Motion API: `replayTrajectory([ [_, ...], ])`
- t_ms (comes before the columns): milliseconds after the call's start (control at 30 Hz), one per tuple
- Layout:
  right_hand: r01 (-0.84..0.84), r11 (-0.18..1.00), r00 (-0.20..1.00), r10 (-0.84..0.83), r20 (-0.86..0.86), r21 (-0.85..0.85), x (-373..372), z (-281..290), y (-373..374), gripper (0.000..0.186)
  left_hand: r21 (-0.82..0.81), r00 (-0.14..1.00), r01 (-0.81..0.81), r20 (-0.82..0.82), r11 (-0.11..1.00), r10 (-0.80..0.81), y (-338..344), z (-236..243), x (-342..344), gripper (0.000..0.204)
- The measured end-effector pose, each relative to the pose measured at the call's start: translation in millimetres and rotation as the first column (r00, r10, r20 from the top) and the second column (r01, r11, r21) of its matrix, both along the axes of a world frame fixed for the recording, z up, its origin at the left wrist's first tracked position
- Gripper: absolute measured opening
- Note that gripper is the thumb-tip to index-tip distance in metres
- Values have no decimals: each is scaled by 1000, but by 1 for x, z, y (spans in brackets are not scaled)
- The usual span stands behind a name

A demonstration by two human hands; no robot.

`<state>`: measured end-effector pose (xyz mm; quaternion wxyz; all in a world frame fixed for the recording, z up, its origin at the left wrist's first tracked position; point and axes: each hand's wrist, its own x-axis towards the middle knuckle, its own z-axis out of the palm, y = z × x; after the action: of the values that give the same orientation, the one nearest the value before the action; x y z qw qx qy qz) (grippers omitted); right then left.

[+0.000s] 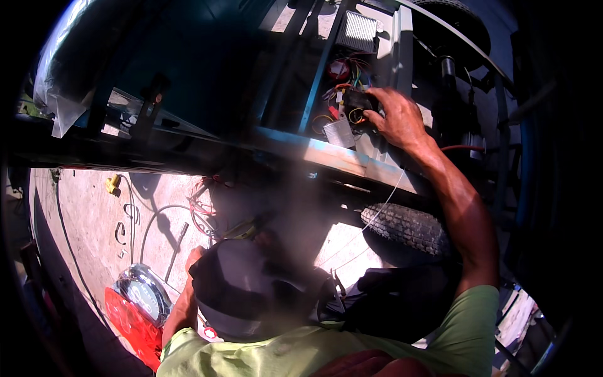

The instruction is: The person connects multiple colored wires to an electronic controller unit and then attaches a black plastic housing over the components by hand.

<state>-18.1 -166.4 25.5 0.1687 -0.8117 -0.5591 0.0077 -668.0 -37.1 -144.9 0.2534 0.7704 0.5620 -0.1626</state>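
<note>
My right hand (397, 117) reaches into a blue metal frame (326, 149), its thumb and fingers closed on a black wired part (357, 100). Yellow wire loops out beside the thumb. Close by are a red connector (333, 113), a silver ribbed module (340, 134) and a bundle of coloured wires (358, 74). Low on the left, my left hand (195, 256) shows only in part. A large dark rounded shape (242, 286) in front of my chest hides its fingers, so what it touches cannot be seen.
A bigger silver finned box (358, 31) and a red round part (339, 69) sit farther inside the frame. Below the beam lies a treaded tyre (405, 227). Loose wires (201, 207), a yellow plug (112, 184), a round packaged item (144, 292) and a red bag (133, 327) are on the left.
</note>
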Motion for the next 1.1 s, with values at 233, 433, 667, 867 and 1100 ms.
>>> replayTrajectory([
  [233,18,1000,999,-18,44,-12,-10,6,-3,54,67,999,33,18,997,-34,-4,30,24,26],
  [433,-238,971,967,237,91,2,-26,17,20,54,44,995,31,93,999,-35,2,27,37,26],
  [667,-409,900,885,431,177,-148,-33,-6,44,54,-1,989,29,143,1000,-28,5,19,49,26],
  [867,-365,926,926,372,69,-98,-36,-3,47,51,-35,985,23,174,999,-17,5,16,53,26],
  [1100,-364,930,920,367,-139,44,-26,7,21,32,-75,980,14,201,997,2,4,15,55,26],
])
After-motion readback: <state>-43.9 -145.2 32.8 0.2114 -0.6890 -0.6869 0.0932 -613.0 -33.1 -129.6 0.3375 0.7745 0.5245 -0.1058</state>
